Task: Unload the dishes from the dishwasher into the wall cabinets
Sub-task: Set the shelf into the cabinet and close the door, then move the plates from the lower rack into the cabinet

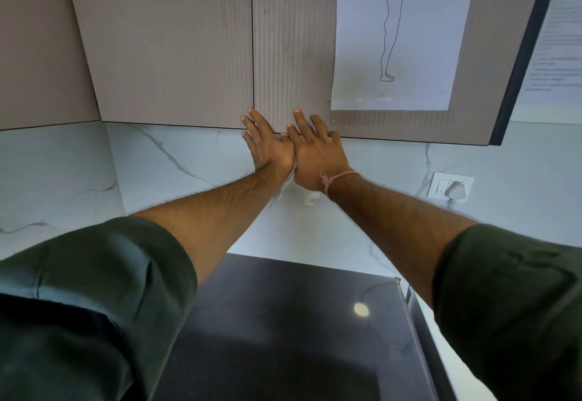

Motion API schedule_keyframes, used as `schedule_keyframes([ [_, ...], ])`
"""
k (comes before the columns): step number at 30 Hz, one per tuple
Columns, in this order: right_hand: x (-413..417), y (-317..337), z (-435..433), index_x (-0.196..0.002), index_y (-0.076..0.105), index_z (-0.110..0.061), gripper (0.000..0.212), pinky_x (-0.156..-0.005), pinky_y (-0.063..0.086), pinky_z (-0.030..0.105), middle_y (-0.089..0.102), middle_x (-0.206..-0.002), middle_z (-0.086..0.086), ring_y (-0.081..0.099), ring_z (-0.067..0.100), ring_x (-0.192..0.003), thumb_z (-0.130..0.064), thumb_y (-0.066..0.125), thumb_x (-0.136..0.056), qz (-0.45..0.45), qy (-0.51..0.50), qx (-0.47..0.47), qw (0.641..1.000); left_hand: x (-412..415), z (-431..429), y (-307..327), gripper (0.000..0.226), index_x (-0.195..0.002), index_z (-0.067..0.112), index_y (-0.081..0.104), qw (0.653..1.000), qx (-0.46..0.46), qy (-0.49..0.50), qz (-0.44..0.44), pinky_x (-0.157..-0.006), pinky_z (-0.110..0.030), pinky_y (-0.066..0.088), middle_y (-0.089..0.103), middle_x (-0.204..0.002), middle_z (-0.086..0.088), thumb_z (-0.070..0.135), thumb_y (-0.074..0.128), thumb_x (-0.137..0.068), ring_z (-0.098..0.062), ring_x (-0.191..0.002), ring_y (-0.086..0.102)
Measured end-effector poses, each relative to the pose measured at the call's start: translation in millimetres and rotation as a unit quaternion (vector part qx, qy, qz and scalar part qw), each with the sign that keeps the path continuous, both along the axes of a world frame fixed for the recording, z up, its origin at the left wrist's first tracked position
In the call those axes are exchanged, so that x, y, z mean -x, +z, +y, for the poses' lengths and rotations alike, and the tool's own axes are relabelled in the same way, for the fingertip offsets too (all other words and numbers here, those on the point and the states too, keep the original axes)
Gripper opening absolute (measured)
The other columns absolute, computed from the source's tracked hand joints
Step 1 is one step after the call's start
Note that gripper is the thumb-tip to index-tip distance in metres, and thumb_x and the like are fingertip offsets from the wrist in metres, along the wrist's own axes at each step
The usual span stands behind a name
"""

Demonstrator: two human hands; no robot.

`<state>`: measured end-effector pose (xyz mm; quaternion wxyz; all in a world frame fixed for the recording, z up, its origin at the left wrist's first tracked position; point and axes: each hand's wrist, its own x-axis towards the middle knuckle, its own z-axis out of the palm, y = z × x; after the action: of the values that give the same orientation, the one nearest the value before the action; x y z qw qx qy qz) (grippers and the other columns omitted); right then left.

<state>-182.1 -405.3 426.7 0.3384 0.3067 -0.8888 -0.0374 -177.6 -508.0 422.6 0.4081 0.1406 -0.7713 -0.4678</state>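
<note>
Left hand and right hand meet side by side at center frame, fingers straight and holding nothing, apparently touching the lower edge of the closed wall cabinets across the upper frame. A line drawing hangs upper right.

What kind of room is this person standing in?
Most likely a kitchen: closed wall cabinets above, a marble-patterned backsplash with a wall socket, and a dark glossy countertop below.
</note>
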Motion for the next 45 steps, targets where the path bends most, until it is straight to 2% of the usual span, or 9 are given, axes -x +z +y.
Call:
schedule_keyframes([
  [6,-18.9,-19.6,31.9,-0.154,0.019,-0.017,0.076,-0.114,0.022,0.058,0.005,-0.164,0.011,0.014,0.035,-0.148,-0.04,0.053,-0.091,-0.065,-0.003,0.029,0.997,-23.1,29.2,-25.1,0.077,-0.158,0.022,-0.002,0.992,0.095,0.023,-0.076,-0.122,-0.045,0.008,-0.015,-0.165,-0.004,0.044,0.045,-0.102,-0.03,-0.152,-0.012],
  [13,-50.9,-64.5,115.2,-0.149,0.031,-0.016,0.063,-0.112,0.029,0.055,0.017,-0.162,0.012,0.034,0.036,-0.14,-0.037,0.05,-0.094,-0.099,-0.012,0.045,0.994,-62.7,104.3,-74.9,0.069,-0.158,0.021,0.015,0.98,0.166,-0.035,-0.105,-0.124,-0.047,0.008,-0.002,-0.167,-0.004,0.043,0.047,-0.101,-0.03,-0.153,-0.003],
  [22,-114.1,-148.5,278.5,-0.146,0.037,-0.014,0.059,-0.108,0.031,0.051,0.022,-0.161,0.011,0.039,0.034,-0.136,-0.034,0.053,-0.092,-0.165,-0.022,0.028,0.986,-132.4,260.2,-173.7,0.063,-0.153,0.019,0.032,0.973,0.136,-0.057,-0.179,-0.12,-0.042,0.026,0.024,-0.163,-0.004,0.037,0.057,-0.099,-0.025,-0.15,0.02],
  [28,-160.9,-220.6,381.7,-0.144,0.039,-0.012,0.056,-0.108,0.031,0.051,0.031,-0.156,0.012,0.041,0.032,-0.135,-0.033,0.05,-0.093,-0.239,-0.027,0.019,0.97,-178.7,351.2,-250.1,0.052,-0.143,0.019,0.05,0.962,0.11,-0.097,-0.231,-0.109,-0.04,0.044,0.053,-0.145,-0.005,0.032,0.064,-0.094,-0.024,-0.13,0.053],
  [33,-190.0,-261.5,448.3,-0.142,0.04,-0.012,0.054,-0.107,0.033,0.052,0.034,-0.154,0.011,0.043,0.032,-0.132,-0.031,0.051,-0.093,-0.288,-0.053,0.007,0.956,-218.9,405.2,-296.9,0.05,-0.141,0.016,0.05,0.95,0.112,-0.13,-0.261,-0.109,-0.038,0.043,0.053,-0.144,-0.006,0.029,0.065,-0.095,-0.023,-0.131,0.051],
  [37,-185.6,-244.0,462.4,-0.142,0.04,-0.013,0.054,-0.107,0.032,0.05,0.031,-0.156,0.01,0.041,0.033,-0.133,-0.031,0.052,-0.093,-0.278,-0.041,0.019,0.96,-224.0,406.3,-285.5,0.052,-0.141,0.017,0.048,0.954,0.082,-0.101,-0.269,-0.109,-0.04,0.043,0.054,-0.143,-0.005,0.03,0.066,-0.094,-0.024,-0.13,0.051],
  [40,-174.3,-203.4,447.2,-0.142,0.04,-0.014,0.053,-0.107,0.032,0.05,0.03,-0.157,0.009,0.042,0.032,-0.133,-0.033,0.051,-0.094,-0.24,-0.004,0.036,0.97,-215.6,383.9,-248.7,0.053,-0.141,0.019,0.049,0.961,0.071,-0.058,-0.261,-0.11,-0.038,0.041,0.054,-0.142,-0.005,0.032,0.065,-0.093,-0.025,-0.131,0.05],
  [43,-165.1,-157.9,420.1,-0.146,0.037,-0.014,0.056,-0.109,0.029,0.05,0.025,-0.16,0.009,0.038,0.032,-0.136,-0.034,0.051,-0.095,-0.202,0.024,0.038,0.978,-203.7,351.0,-203.2,0.051,-0.139,0.022,0.049,0.971,0.021,-0.033,-0.234,-0.103,-0.034,0.047,0.053,-0.141,-0.004,0.031,0.065,-0.091,-0.024,-0.122,0.056],
  [45,-158.3,-129.9,399.0,-0.147,0.036,-0.015,0.057,-0.11,0.028,0.05,0.024,-0.161,0.008,0.037,0.032,-0.138,-0.035,0.051,-0.095,-0.18,0.035,0.035,0.982,-194.6,324.5,-175.9,0.052,-0.139,0.022,0.048,0.976,-0.001,-0.03,-0.215,-0.102,-0.039,0.048,0.052,-0.139,-0.004,0.031,0.064,-0.09,-0.023,-0.122,0.054],
])
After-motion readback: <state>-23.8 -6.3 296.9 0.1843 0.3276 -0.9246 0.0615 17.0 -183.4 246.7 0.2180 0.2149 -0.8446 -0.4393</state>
